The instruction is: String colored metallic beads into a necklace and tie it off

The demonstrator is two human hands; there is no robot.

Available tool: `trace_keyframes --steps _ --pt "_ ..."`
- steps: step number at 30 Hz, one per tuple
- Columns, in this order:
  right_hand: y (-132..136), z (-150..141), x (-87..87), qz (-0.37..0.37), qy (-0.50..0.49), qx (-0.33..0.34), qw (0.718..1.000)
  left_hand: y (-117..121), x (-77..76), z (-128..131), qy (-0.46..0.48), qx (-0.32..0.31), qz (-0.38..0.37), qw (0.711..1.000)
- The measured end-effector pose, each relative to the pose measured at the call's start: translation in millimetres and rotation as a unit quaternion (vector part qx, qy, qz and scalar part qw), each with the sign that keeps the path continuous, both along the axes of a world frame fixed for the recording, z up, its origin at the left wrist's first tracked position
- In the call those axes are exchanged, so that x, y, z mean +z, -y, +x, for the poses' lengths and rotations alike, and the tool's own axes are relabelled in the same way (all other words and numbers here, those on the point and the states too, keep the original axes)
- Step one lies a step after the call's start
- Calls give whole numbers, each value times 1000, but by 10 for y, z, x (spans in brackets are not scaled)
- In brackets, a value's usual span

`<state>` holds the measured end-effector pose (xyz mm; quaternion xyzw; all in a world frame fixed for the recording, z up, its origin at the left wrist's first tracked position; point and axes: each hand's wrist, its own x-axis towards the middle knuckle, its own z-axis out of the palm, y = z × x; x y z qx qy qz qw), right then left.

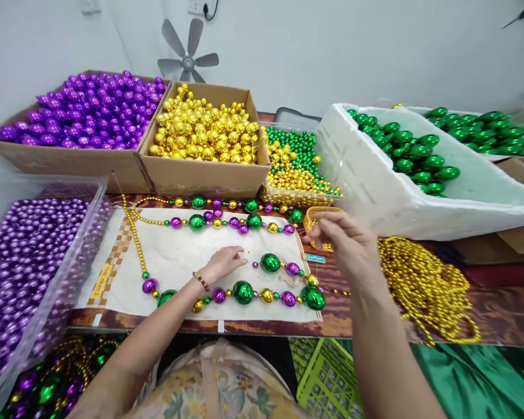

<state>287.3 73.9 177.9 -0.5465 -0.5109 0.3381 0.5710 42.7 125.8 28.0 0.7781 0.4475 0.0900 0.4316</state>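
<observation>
Bead string (243,292) is laid along the near side of a white cloth (209,244) on the desk (340,320) and is doubled back at its right end; the left hand (226,261) is held over the cloth, its fingers pointed toward a small purple bead (255,265); the right hand (343,235) is raised beside a yellow basket (308,222), its fingers bent together; whether anything is grasped by either hand cannot be told; two more bead rows (196,222) are laid out at the cloth's far side; purple balls (82,116) and gold balls (205,131) are heaped in cardboard boxes (201,176) behind them.
</observation>
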Motion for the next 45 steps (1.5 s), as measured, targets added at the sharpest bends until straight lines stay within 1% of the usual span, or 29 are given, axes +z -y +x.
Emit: trace_keyframes --steps 2,3,5,6,7,9,11,12,14,16,18,20,21,23,27,28,30,32,34,37,39,41,43,45 --pt "61 17 -208 4 -16 -35 999 -78 79 -134 7 10 -6 1000" --pt "89 33 -307 4 -27 -50 998 -126 143 -180 17 24 -3 1000" --pt "153 76 -498 -8 -54 -70 996 -232 320 -203 42 54 15 998" --pt "194 97 -590 -19 -66 -75 995 -289 427 -172 55 62 30 996" --pt "241 114 -680 -31 -76 -77 994 -347 538 -112 66 63 47 995" --pt "351 130 -849 -48 -98 -85 990 -472 740 96 78 49 83 992" --pt "469 122 -989 -55 -128 -96 986 -605 861 397 66 23 127 989" --pt "525 115 -1045 -60 -145 -101 982 -672 880 569 50 5 148 988" --pt "627 106 -1130 -74 -177 -111 975 -792 840 919 2 -37 180 983" --pt "721 118 -1190 -86 -195 -124 969 -874 735 1228 -50 -77 188 978" --pt "812 151 -1242 -86 -205 -150 963 -901 626 1445 -86 -112 177 974" --pt "903 186 -1294 -81 -218 -172 957 -870 559 1537 -97 -149 153 972" --pt "945 200 -1319 -80 -224 -174 955 -833 546 1531 -99 -164 141 971" --pt "1013 213 -1352 -77 -232 -166 955 -717 548 1421 -112 -182 123 969" --pt "1045 200 -1328 -75 -212 -149 963 -356 542 952 -202 -170 111 958" --pt "1031 193 -1309 -73 -207 -146 965 -257 516 832 -216 -172 110 955" --pt "992 176 -1269 -65 -202 -137 968 -76 431 644 -209 -185 107 954" --pt "961 152 -1236 -59 -196 -128 970 63 318 547 -184 -190 104 959" --pt "944 122 -1208 -58 -187 -112 974 153 207 525 -183 -180 107 961" --pt "878 89 -1125 -57 -153 -53 985 207 101 546 -194 -156 120 961" --pt "738 92 -1000 -43 -118 -27 992 210 80 545 -178 -142 125 966" --pt "506 112 -808 -9 -105 -19 994 206 82 523 -153 -134 119 972" --pt "228 126 -576 42 -124 -4 991 204 86 492 -128 -121 108 978" --pt "-22 109 -363 99 -146 33 984 204 74 467 -106 -89 109 984"
